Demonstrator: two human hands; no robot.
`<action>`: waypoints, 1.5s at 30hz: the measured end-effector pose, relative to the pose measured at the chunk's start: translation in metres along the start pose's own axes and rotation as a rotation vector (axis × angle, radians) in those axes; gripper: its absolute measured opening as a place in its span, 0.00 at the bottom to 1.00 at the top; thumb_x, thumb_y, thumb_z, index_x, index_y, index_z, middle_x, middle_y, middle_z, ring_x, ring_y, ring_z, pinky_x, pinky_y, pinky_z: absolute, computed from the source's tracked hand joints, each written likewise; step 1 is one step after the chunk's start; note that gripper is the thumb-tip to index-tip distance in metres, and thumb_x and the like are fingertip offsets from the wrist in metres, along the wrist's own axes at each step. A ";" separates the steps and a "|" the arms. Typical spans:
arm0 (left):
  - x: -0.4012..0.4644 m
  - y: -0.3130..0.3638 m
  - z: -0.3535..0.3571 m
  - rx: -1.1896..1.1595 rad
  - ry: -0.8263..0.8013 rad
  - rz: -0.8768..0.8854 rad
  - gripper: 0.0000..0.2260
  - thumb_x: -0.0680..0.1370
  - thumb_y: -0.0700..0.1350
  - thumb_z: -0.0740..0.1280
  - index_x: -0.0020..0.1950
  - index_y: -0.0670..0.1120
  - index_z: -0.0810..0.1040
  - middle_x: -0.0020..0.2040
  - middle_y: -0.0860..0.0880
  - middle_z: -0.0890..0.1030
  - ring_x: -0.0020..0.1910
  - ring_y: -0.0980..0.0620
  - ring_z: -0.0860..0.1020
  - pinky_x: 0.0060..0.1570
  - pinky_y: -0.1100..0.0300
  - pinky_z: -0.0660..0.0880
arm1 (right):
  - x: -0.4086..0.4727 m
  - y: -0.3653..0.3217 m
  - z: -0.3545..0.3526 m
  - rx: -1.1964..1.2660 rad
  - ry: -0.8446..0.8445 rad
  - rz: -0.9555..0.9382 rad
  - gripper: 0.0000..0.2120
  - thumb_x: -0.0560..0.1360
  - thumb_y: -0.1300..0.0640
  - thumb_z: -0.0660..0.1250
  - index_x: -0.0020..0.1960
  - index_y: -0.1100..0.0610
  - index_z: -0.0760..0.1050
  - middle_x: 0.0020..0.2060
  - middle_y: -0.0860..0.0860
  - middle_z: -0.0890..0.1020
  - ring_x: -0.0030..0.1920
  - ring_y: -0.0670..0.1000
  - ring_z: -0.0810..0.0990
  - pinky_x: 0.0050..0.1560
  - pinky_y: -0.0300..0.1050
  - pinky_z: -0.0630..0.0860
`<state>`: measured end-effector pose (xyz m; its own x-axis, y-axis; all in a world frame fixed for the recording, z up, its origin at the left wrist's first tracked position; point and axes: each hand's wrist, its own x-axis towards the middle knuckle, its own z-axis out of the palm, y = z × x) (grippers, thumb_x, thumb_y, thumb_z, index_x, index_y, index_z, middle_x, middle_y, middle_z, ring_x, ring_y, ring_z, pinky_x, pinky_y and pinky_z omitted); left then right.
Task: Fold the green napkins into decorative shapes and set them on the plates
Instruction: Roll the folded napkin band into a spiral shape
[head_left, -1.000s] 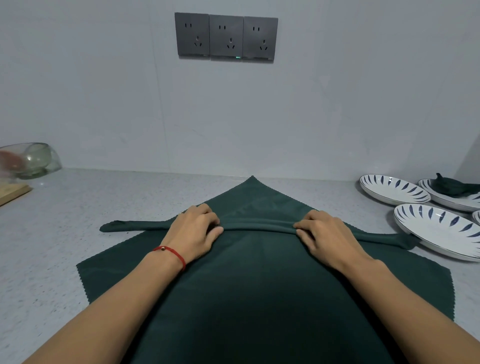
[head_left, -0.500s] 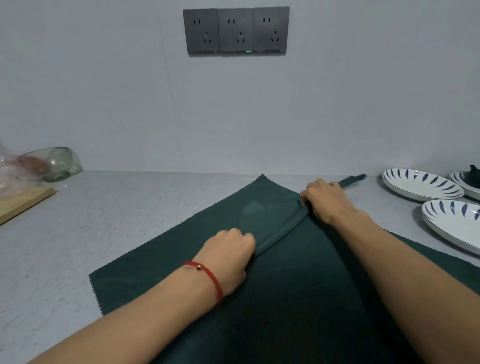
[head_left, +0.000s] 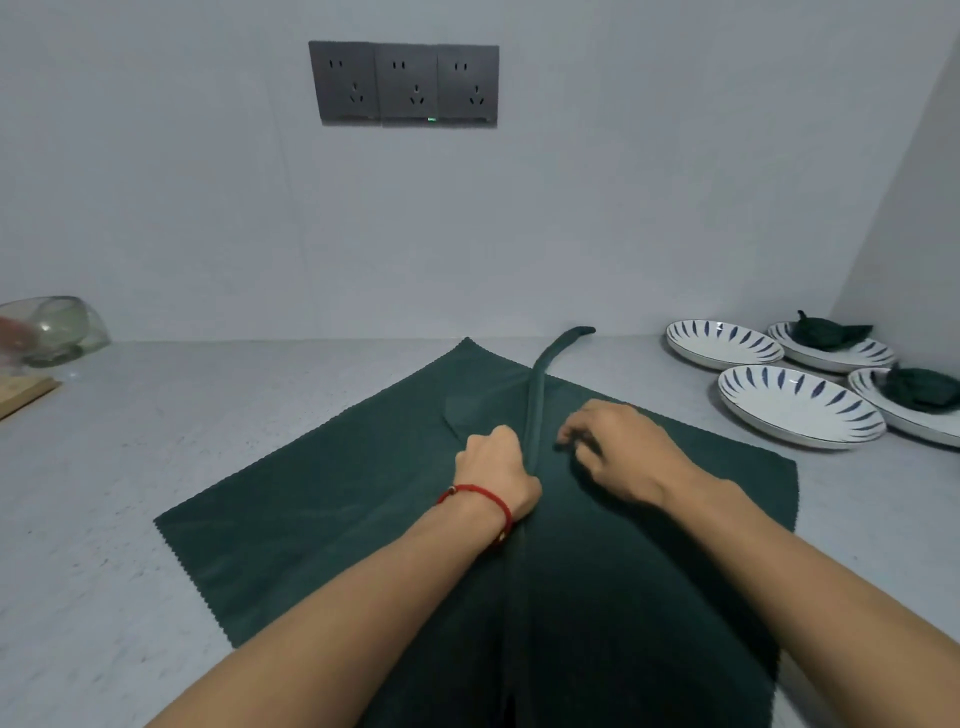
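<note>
A flat napkin (head_left: 322, 525) lies spread on the bench (head_left: 104, 493), near the front and centre. A rolled napkin (head_left: 535, 410) runs across it from front to back, its far end reaching past the cloth toward the wall. The left hand (head_left: 496, 475) sits just left of the roll, touching it; the right hand (head_left: 618, 449) sits just right. Four plates (head_left: 724, 344) cluster at the back right, two carrying folded napkins (head_left: 828, 332). A glass bowl (head_left: 57, 327) sits far left, a socket panel (head_left: 404, 84) on the wall behind.

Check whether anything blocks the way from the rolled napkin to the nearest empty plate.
Nothing visible does. The rolled napkin lies across the flat green cloth under the left hand. Between it and the nearest empty plate there is only the right hand, cloth and bare counter.
</note>
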<state>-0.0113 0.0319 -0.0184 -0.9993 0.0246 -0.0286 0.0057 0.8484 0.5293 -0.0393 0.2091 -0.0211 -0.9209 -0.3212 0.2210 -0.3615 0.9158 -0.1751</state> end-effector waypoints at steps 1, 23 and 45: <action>-0.001 -0.002 0.002 0.018 0.020 0.024 0.12 0.77 0.42 0.65 0.60 0.42 0.73 0.61 0.40 0.74 0.60 0.37 0.75 0.56 0.52 0.75 | -0.017 -0.008 -0.001 0.020 0.009 -0.016 0.12 0.78 0.57 0.62 0.55 0.46 0.81 0.54 0.46 0.79 0.55 0.52 0.79 0.55 0.50 0.76; -0.161 -0.094 -0.005 -0.228 0.021 0.715 0.22 0.76 0.37 0.70 0.67 0.53 0.73 0.48 0.59 0.81 0.52 0.56 0.78 0.57 0.61 0.74 | -0.182 -0.121 0.016 0.380 0.076 -0.256 0.06 0.76 0.49 0.72 0.51 0.47 0.84 0.47 0.40 0.82 0.48 0.43 0.79 0.52 0.43 0.76; -0.163 -0.096 0.001 -0.212 0.181 0.581 0.06 0.70 0.44 0.77 0.43 0.54 0.84 0.41 0.62 0.82 0.48 0.59 0.78 0.49 0.66 0.73 | -0.169 -0.119 0.016 0.414 0.040 -0.084 0.03 0.77 0.52 0.72 0.48 0.48 0.85 0.40 0.43 0.79 0.42 0.43 0.77 0.44 0.37 0.74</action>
<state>0.1512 -0.0531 -0.0653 -0.8261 0.3436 0.4466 0.5589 0.6000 0.5723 0.1566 0.1504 -0.0529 -0.8824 -0.3734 0.2861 -0.4704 0.7102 -0.5238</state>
